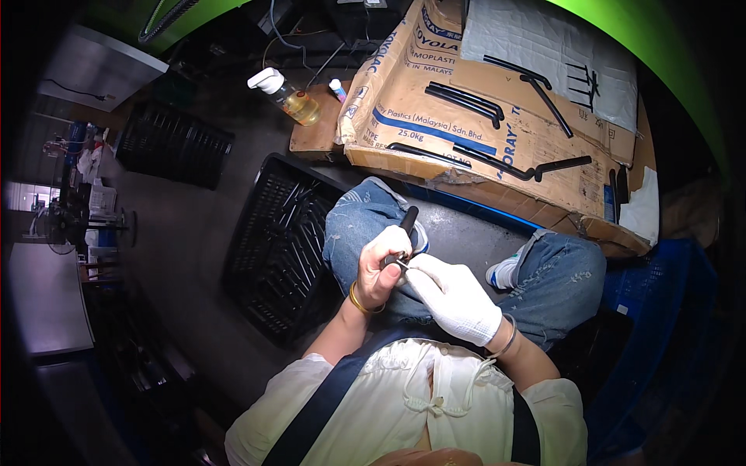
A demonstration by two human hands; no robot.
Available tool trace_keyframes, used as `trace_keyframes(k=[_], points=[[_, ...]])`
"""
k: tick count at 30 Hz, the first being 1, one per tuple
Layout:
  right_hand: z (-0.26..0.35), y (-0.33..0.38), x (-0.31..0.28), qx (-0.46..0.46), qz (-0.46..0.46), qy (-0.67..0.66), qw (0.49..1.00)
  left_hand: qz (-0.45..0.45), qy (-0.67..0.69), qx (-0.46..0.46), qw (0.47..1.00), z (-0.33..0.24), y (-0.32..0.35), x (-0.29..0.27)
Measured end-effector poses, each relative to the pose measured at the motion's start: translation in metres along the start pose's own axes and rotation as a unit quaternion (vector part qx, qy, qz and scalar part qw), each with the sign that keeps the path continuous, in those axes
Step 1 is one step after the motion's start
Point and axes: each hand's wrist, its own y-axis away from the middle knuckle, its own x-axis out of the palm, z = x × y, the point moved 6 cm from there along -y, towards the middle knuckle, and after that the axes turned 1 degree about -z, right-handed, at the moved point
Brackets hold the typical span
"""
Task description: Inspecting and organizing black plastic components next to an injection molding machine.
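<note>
My bare left hand (376, 273) is closed around a black plastic bar (409, 218). The bar's rounded far end sticks up past my fingers, and its near end shows beside my thumb. My right hand (454, 301), in a white glove, is closed in a pinch against that near end. A thin light sliver shows at its fingertips; what the pinch holds is too small to make out. On the cardboard (435, 71) in front of me lie several black bent bars (464, 102), some side by side, others apart.
A black slatted crate (250, 225) holding many similar bars stands on the floor at my left. Beyond it is another black crate (172, 146). A bottle of yellowish liquid (299, 106) stands left of the cardboard. Blue crates (641, 299) are at my right.
</note>
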Motion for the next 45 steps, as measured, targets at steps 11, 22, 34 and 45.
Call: trace_keyframes(k=[11,22,34,45], points=[[-0.088,0.016,-0.032,0.171,-0.111,-0.145,0.968,0.008,0.005,0.147,0.989,-0.033,-0.006,0.006],[-0.005,0.005,-0.001,0.057,-0.006,-0.081,0.995,-0.018,-0.004,0.045,0.999,0.0,-0.005,0.005],[-0.032,0.005,-0.008,0.022,-0.027,-0.014,0.999,0.008,-0.048,0.079,0.996,-0.012,-0.004,0.002],[-0.02,-0.002,-0.018,0.122,-0.145,-0.13,0.973,-0.03,0.033,0.011,0.999,0.008,-0.005,0.017]])
